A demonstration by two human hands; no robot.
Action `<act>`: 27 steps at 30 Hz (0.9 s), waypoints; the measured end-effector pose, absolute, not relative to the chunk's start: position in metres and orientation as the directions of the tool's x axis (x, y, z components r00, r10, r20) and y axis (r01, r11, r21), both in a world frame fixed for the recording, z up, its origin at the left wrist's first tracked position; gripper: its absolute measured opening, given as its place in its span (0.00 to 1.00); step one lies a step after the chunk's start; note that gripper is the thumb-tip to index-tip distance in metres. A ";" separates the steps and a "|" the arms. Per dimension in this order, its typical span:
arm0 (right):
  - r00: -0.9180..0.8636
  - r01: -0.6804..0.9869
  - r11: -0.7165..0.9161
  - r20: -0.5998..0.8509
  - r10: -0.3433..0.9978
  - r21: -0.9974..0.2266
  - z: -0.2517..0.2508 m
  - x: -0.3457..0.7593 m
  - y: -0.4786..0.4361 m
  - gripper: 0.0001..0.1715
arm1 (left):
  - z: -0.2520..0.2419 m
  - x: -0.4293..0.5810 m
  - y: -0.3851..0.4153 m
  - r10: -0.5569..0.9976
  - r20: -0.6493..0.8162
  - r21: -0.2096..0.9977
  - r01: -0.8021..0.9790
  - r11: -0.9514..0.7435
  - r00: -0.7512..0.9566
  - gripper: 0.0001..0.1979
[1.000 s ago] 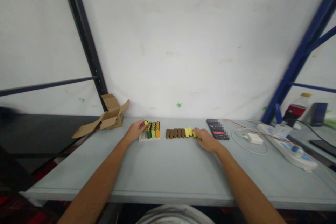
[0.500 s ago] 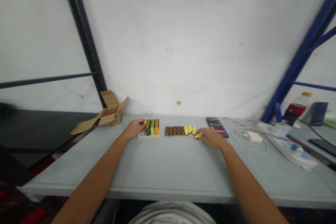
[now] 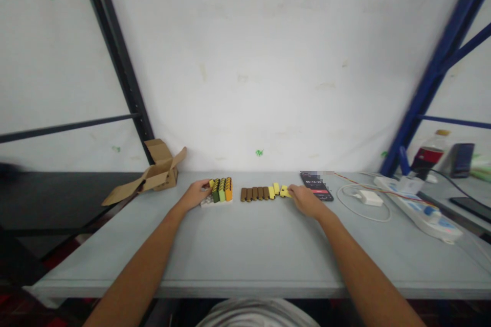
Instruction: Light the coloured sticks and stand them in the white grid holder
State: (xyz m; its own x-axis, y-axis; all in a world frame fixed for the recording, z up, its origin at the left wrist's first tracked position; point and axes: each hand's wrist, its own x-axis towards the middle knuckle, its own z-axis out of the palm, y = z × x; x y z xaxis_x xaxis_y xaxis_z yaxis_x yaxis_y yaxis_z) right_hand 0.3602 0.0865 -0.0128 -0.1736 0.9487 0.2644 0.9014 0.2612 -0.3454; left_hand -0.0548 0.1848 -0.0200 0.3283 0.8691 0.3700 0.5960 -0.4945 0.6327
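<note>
Pinching a yellow block [image 3: 211,183], the left hand [image 3: 195,195] sits at the far left part of a white tray [image 3: 217,204], thumb and fingers closed round the piece. Lower end hidden by the fingers; cannot tell if it is seated or held just above.

Directly right of it, in the same tray: dark green blocks [image 3: 216,197], then light green blocks [image 3: 221,196], then orange blocks [image 3: 229,195], all standing upright in close rows. Judgement: the tight packing calls for a straight, vertical hold, fingers kept to the open left side so the dark green neighbours are not knocked. A light press from above looks safer than a sideways shove.

Right of the tray, on the grey table [image 3: 245,245]: a line of brown blocks [image 3: 255,193] lying side by side, then loose yellow pieces [image 3: 276,188], less evenly set. The right hand [image 3: 306,200] is at the far end of these, fingertips touching yellow. Cannot tell whether it grips a piece or only rests there. Judgement: best to take one piece by its edges, leaving the others unturned.

Further right, a phone [image 3: 320,189] lies just beyond the right hand; that wrist wants to stay low and clear of it. White cable [image 3: 381,221] beyond, well apart from the blocks. Open cardboard box [image 3: 163,171] behind and left of the tray.
</note>
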 end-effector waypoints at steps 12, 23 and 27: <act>0.080 0.305 0.359 0.399 0.913 -0.882 -0.016 0.342 0.094 0.08 | -0.018 -0.051 0.182 0.875 0.360 0.666 0.568 -0.484 0.324 0.29; 0.068 0.016 0.204 0.205 0.976 -0.979 -0.013 0.328 0.094 0.20 | -0.014 -0.049 0.181 0.903 0.265 0.771 0.488 -0.410 0.340 0.33; 0.048 0.079 0.193 0.197 0.979 -0.978 -0.009 0.327 0.088 0.22 | -0.013 -0.048 0.180 0.899 0.252 0.791 0.459 -0.405 0.358 0.30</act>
State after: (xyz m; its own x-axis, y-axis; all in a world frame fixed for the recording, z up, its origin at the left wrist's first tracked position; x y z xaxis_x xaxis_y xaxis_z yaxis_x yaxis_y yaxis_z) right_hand 0.3274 0.0884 -0.0088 0.0484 0.9792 0.1969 0.0791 0.1928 -0.9781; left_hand -0.0482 0.1804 -0.0135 0.3579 0.8991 0.2522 0.4592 -0.4046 0.7909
